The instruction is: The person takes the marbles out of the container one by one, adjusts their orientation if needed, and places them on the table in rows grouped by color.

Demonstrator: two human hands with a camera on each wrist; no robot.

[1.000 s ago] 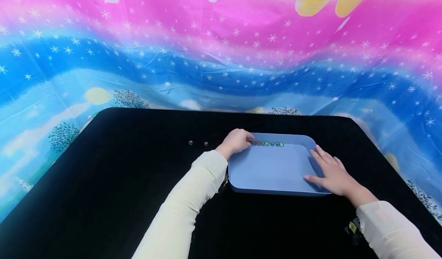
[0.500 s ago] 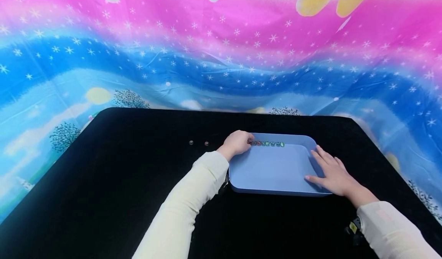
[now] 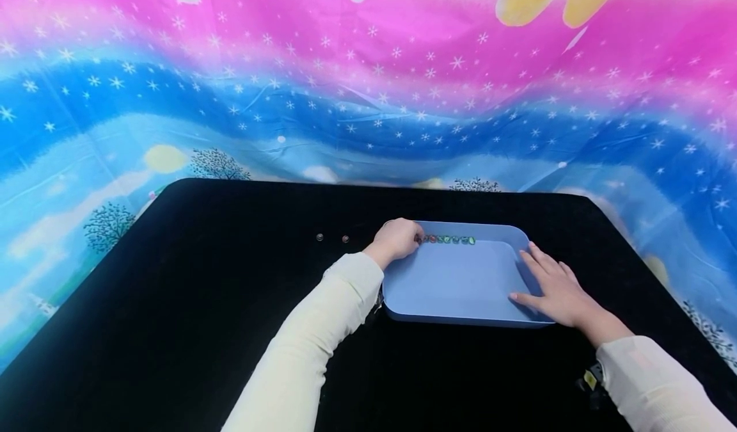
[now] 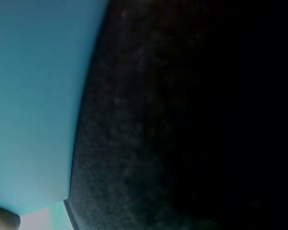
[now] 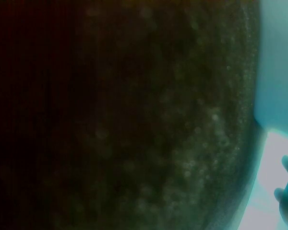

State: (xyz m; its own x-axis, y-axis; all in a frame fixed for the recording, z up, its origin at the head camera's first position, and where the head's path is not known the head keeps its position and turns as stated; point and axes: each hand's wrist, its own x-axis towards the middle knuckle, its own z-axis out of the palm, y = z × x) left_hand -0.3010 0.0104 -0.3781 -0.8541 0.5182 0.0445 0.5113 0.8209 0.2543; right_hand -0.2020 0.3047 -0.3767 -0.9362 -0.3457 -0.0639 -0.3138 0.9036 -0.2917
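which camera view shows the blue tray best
The head view, because it takes in most of the blue tray, floor and rim together, though the left hand and right hand hide parts of it. The left wrist view shows only a plain stretch of its side; the right wrist view, just a strip at upper right.

Cannot see the left end of the row of marbles (image 3: 451,240), hidden by the left hand (image 3: 396,239), nor most of the far left corner of the blue tray (image 3: 449,285); cannot tell the grip of the fingers (image 3: 416,229); cannot read two loose marbles (image 3: 345,239), too small; cannot follow either sleeve (image 3: 305,349) past the head view's edge, or name the cropped brownish shape (image 4: 4,219)
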